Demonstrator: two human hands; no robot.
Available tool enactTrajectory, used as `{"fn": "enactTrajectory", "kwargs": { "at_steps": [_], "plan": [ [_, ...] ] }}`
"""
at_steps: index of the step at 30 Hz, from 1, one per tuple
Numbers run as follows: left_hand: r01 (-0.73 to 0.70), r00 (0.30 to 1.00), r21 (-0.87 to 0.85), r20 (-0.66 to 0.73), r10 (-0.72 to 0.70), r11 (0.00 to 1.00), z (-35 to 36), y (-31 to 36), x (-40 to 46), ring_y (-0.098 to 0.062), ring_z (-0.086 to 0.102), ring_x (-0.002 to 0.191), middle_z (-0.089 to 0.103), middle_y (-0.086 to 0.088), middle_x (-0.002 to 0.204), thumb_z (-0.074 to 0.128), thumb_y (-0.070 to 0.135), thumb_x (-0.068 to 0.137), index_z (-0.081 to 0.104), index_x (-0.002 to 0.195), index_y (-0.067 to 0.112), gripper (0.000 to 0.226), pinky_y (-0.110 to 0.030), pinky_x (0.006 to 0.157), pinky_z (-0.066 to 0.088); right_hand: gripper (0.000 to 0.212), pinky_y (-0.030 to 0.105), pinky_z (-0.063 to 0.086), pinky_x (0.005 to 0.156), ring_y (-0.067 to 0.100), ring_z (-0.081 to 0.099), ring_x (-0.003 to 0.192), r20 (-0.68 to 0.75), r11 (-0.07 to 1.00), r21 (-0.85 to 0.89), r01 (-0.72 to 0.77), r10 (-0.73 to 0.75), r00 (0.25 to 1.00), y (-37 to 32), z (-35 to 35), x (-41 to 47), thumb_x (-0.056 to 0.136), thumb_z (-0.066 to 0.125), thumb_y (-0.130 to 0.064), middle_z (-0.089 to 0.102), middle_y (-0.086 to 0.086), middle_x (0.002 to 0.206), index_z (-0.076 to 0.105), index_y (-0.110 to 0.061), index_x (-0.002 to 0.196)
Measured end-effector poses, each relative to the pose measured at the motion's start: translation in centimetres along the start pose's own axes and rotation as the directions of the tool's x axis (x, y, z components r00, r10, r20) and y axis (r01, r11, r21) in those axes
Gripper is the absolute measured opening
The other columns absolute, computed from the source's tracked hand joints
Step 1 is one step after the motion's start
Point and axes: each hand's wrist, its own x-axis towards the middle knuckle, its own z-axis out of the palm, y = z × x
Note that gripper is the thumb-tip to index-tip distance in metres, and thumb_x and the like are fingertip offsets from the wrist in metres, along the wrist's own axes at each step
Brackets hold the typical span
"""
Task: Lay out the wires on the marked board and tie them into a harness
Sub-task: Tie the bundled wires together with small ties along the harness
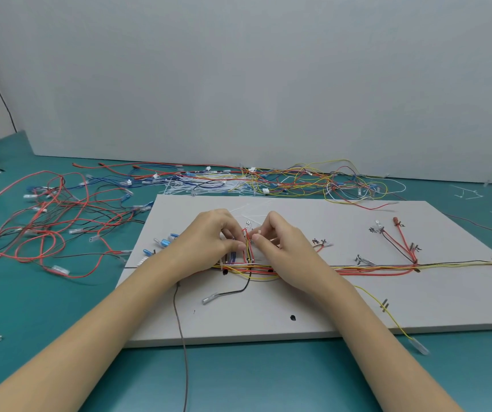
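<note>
**Both hands at the short upright branch of the harness**

Your left hand [212, 233] and right hand [280, 237] meet over the middle of the white marked board [298, 310], which lies flat on the green desk [268, 379]. The fingers of both hands are curled and pinch a short branch of red and black wires [248, 245] that rises from the main wire bundle [372, 267]. That bundle (red, yellow, black and white strands) runs along the drawn line from under your hands toward the board's right edge. A red and black pair [399, 242] fans up from it on the right. One black lead [233, 291] curls down toward you, and a yellow lead [387, 316] trails off the board's near edge. Loose wires [60, 215] are heaped on the desk to the left, and more lie in a tangle behind the board.
</note>
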Motion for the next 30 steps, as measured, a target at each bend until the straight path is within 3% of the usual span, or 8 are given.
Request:
{"fn": "enactTrajectory", "kwargs": {
  "at_steps": [8, 13, 18, 20, 22, 24, 27, 30],
  "plan": [
    [-0.005, 0.999, 0.038, -0.039, 0.007, 0.999, 0.55, -0.08, 0.15, -0.013, 0.061, 0.077, 0.063, 0.003, 0.084, 0.078, 0.008, 0.078, 0.073, 0.075, 0.017, 0.011, -0.023, 0.067, 0.046, 0.021, 0.025, 0.038, 0.058, 0.007, 0.049, 0.061, -0.034, 0.999, -0.007, 0.034, -0.035, 0.999, 0.34, 0.34, 0.02, 0.095, 0.056, -0.022, 0.064, 0.002, 0.078, 0.044, -0.022, 0.078],
    [-0.023, 0.999, 0.041, -0.041, 0.025, 0.999, 0.48, -0.06, 0.16, -0.013, 0.062, 0.079, 0.064, 0.000, 0.086, 0.078, 0.008, 0.079, 0.074, 0.076, 0.014, 0.008, -0.023, 0.069, 0.047, 0.017, 0.044, 0.051, 0.078, 0.021, 0.061, 0.085, -0.010, 1.000, 0.013, 0.025, -0.025, 1.000, 0.17, 0.61, -0.02, 0.097, 0.052, -0.021, 0.066, 0.001, 0.096, 0.044, -0.021, 0.082],
    [-0.033, 0.997, 0.057, -0.065, 0.037, 0.998, 0.59, -0.01, 0.05, -0.014, 0.060, 0.078, 0.064, -0.002, 0.090, 0.077, 0.008, 0.079, 0.075, 0.079, 0.014, 0.006, -0.026, 0.071, 0.047, 0.018, 0.040, 0.051, 0.082, 0.014, 0.061, 0.094, -0.015, 0.999, 0.017, 0.031, -0.031, 0.999, 0.20, 0.61, -0.01, 0.098, 0.053, -0.022, 0.066, 0.001, 0.100, 0.044, -0.020, 0.082],
    [-0.033, 0.997, 0.083, -0.074, 0.039, 0.996, 0.67, 0.00, 0.05, -0.012, 0.059, 0.077, 0.065, -0.002, 0.088, 0.076, 0.010, 0.081, 0.075, 0.081, 0.013, 0.003, -0.027, 0.072, 0.048, 0.018, 0.035, 0.051, 0.074, 0.015, 0.062, 0.082, -0.027, 1.000, 0.006, 0.019, -0.019, 0.999, 0.35, 0.60, 0.08, 0.097, 0.055, -0.023, 0.068, 0.004, 0.092, 0.046, -0.020, 0.081],
    [-0.036, 0.994, 0.108, -0.095, 0.047, 0.994, 0.75, 0.02, 0.10, -0.012, 0.058, 0.075, 0.065, -0.001, 0.084, 0.075, 0.010, 0.081, 0.076, 0.082, 0.012, 0.001, -0.026, 0.071, 0.046, 0.021, 0.018, 0.043, 0.057, 0.004, 0.055, 0.062, -0.057, 1.000, -0.003, 0.026, -0.027, 0.998, 0.47, 0.55, 0.18, 0.095, 0.057, -0.022, 0.063, -0.002, 0.074, 0.046, -0.020, 0.078],
    [-0.040, 0.993, 0.114, -0.104, 0.052, 0.993, 0.77, -0.01, 0.15, -0.013, 0.058, 0.075, 0.065, -0.001, 0.082, 0.075, 0.010, 0.082, 0.076, 0.081, 0.012, 0.002, -0.025, 0.069, 0.045, 0.023, 0.014, 0.037, 0.053, -0.001, 0.049, 0.056, -0.067, 0.999, -0.021, 0.030, -0.031, 0.997, 0.47, 0.57, 0.23, 0.095, 0.059, -0.020, 0.056, -0.008, 0.066, 0.046, -0.021, 0.076],
    [-0.057, 0.993, 0.110, -0.094, 0.067, 0.992, 0.72, -0.15, 0.13, -0.014, 0.059, 0.075, 0.065, -0.003, 0.084, 0.076, 0.008, 0.081, 0.076, 0.080, 0.011, 0.003, -0.024, 0.069, 0.045, 0.023, 0.017, 0.040, 0.057, 0.003, 0.053, 0.063, -0.046, 0.999, -0.048, 0.022, -0.025, 0.999, 0.48, 0.61, 0.25, 0.095, 0.058, -0.021, 0.060, -0.007, 0.074, 0.045, -0.023, 0.075],
    [-0.096, 0.991, 0.100, -0.088, 0.104, 0.990, 0.70, -0.21, 0.15, -0.015, 0.062, 0.079, 0.068, -0.003, 0.086, 0.076, 0.003, 0.078, 0.076, 0.079, 0.009, 0.006, -0.022, 0.069, 0.045, 0.024, 0.037, 0.049, 0.075, 0.016, 0.062, 0.087, -0.018, 0.998, -0.064, 0.002, -0.003, 1.000, 0.32, 0.47, 0.35, 0.096, 0.056, -0.021, 0.065, -0.001, 0.087, 0.044, -0.024, 0.075]
  ]
}}
